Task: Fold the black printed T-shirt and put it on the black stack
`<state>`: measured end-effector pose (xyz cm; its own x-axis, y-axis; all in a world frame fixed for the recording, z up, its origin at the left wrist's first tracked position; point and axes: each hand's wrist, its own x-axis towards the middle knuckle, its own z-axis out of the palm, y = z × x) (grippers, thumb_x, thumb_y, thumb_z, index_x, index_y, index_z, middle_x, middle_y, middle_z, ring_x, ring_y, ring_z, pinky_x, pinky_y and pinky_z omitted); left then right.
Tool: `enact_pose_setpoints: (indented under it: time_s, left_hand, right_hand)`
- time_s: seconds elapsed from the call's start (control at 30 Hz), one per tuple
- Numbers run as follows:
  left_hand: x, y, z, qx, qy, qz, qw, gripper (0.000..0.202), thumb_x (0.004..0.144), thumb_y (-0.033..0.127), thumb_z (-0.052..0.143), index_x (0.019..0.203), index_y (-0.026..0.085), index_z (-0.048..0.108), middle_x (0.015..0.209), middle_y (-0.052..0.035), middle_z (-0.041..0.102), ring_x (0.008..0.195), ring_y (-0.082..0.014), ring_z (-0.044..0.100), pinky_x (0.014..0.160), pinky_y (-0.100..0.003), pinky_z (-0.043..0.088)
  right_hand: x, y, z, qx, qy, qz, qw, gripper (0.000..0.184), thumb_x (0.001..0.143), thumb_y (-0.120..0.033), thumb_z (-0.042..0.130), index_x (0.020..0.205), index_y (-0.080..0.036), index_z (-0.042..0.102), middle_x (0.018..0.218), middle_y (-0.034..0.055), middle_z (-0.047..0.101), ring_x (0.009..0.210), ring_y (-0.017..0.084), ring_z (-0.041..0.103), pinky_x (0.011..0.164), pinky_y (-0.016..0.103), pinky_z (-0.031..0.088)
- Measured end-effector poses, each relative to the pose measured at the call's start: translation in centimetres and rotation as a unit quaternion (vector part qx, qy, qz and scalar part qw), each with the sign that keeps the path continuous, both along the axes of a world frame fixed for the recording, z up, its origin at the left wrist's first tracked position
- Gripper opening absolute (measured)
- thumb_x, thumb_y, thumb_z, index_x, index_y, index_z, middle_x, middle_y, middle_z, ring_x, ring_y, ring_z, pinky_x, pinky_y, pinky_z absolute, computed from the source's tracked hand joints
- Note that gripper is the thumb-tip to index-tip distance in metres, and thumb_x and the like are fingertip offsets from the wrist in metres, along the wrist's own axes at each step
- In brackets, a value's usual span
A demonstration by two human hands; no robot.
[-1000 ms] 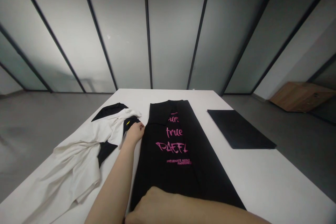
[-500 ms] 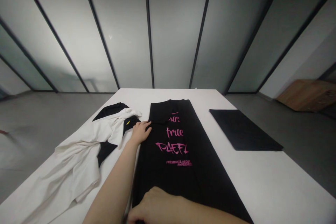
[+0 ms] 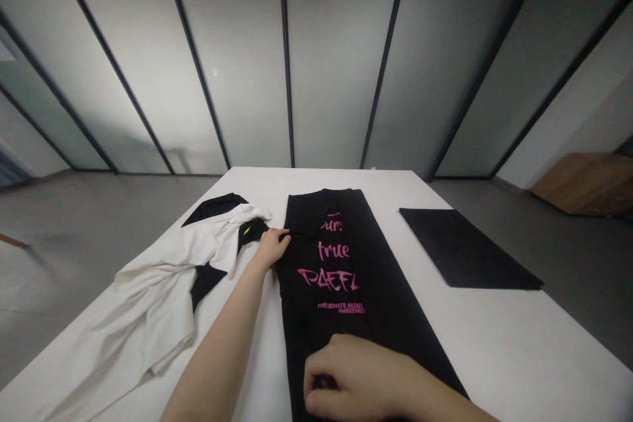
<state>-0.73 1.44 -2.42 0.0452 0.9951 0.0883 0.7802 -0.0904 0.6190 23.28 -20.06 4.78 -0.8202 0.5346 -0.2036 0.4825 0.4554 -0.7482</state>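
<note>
A black T-shirt (image 3: 380,290) with pink lettering lies lengthwise in front of me, its sides folded in to a long strip. My left hand (image 3: 275,245) is at its left edge, by the sleeve, with thumb and fingers pinched on the cloth. Nearer to me, my right hand (image 3: 346,372) is curled closed over the lower part of the shirt, gripping black cloth. Its fingertips are partly hidden. The lower left edge of the shirt is drawn inward beneath that hand.
A crumpled white and black garment (image 3: 163,270) lies left of the shirt on the white table (image 3: 499,336). To the right is a flat, folded black cloth (image 3: 469,247). Frosted glass panels (image 3: 336,59) stand behind the table.
My right hand has moved to the right, and the shirt's lower left edge has come inward with it. My left hand has stayed near the sleeve, its fingers now closer together.
</note>
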Motion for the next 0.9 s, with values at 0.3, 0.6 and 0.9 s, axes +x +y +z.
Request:
enact_pose_setpoints:
  time_s: [0.3, 0.6, 0.9]
  left_hand:
    - [1.9, 0.8, 0.1, -0.028, -0.075, 0.044, 0.996, 0.035, 0.1, 0.031, 0.055, 0.121, 0.014, 0.078, 0.119, -0.0112, 0.08, 0.109, -0.0263, 0.074, 0.096, -0.032, 0.055]
    - [3.1, 4.6, 1.2, -0.074, -0.044, 0.074, 0.994, 0.018, 0.088, 0.023, 0.072, 0.105, 0.02, 0.078, 0.096, -0.0069, 0.079, 0.087, -0.0228, 0.073, 0.08, -0.029, 0.054]
    - [6.1, 6.6, 3.0, -0.108, -0.094, 0.06, 0.988, 0.05, 0.086, 0.012, 0.064, 0.135, 0.016, 0.067, 0.073, -0.0018, 0.07, 0.054, -0.0142, 0.061, 0.056, -0.025, 0.049]
  right_hand:
    - [4.5, 0.2, -2.7, -0.034, 0.028, -0.111, 0.993, 0.02, 0.098, -0.031, 0.062, 0.089, -0.02, 0.076, 0.086, 0.0002, 0.073, 0.08, 0.015, 0.066, 0.071, 0.022, 0.045]
    - [4.4, 0.0, -3.6, -0.063, 0.009, -0.165, 0.984, 0.031, 0.08, -0.018, 0.075, 0.11, -0.026, 0.076, 0.081, -0.004, 0.062, 0.073, 0.013, 0.055, 0.063, 0.021, 0.038]
    - [6.4, 0.8, -1.8, -0.108, -0.006, -0.055, 0.993, 0.043, 0.073, -0.023, 0.083, 0.115, -0.026, 0.077, 0.068, -0.0087, 0.054, 0.059, 0.01, 0.051, 0.052, 0.019, 0.035]
